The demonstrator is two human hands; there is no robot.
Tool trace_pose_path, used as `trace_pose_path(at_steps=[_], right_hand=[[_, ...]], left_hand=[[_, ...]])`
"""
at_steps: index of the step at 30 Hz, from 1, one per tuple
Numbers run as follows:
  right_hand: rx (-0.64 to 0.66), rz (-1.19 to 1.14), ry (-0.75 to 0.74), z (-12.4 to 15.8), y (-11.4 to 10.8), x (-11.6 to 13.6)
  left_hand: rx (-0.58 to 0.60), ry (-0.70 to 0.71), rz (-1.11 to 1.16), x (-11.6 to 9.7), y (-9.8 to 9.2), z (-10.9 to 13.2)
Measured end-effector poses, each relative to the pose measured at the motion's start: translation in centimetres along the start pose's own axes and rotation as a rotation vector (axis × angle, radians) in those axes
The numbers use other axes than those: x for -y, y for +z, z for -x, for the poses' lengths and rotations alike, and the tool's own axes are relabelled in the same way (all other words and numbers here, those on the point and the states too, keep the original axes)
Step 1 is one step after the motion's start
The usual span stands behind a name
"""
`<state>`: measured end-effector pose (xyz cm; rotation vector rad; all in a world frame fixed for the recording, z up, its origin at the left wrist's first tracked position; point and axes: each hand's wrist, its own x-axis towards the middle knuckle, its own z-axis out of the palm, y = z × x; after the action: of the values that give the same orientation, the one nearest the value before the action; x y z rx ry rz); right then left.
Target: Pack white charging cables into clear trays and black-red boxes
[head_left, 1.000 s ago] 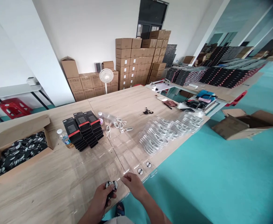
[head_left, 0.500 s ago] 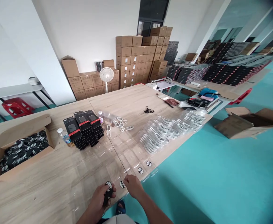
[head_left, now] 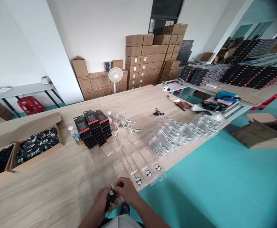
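The left hand (head_left: 102,200) holds black discs (head_left: 110,198) while the right hand (head_left: 128,190) pinches the topmost disc.

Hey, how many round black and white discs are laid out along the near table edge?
3 discs: the nearest beside the right hand, the middle, the farthest. The left hand holds more, partly hidden.
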<state>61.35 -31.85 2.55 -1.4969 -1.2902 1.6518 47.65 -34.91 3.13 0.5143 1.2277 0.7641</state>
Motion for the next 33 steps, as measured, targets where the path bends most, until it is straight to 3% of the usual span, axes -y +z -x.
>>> trace_pose_path(at_steps=[5,13,20,23,30,33], right_hand=[[-0.026,-0.033,0.003,0.0,1.9,0.3],[-0.162,0.088,0.025,-0.1,5.6,0.3],[-0.305,0.371,0.095,0.7,3.7,-0.2],[-0.335,0.461,0.099,1.2,4.1,0.6],[-0.118,0.348,0.049,0.4,12.1,2.5],[-0.131,0.335,0.062,0.0,13.8,1.9]], left_hand=[[0.064,0.025,-0.05,-0.1,-2.2,0.2],[0.033,0.007,-0.068,-0.9,-6.9,1.1],[0.05,-0.026,-0.031,-1.5,-10.7,2.6],[0.057,-0.015,-0.069,-1.8,-12.0,3.1],[0.085,-0.001,-0.122,-2.4,-14.2,3.9],[0.105,-0.024,-0.102,-2.3,-15.1,4.0]])
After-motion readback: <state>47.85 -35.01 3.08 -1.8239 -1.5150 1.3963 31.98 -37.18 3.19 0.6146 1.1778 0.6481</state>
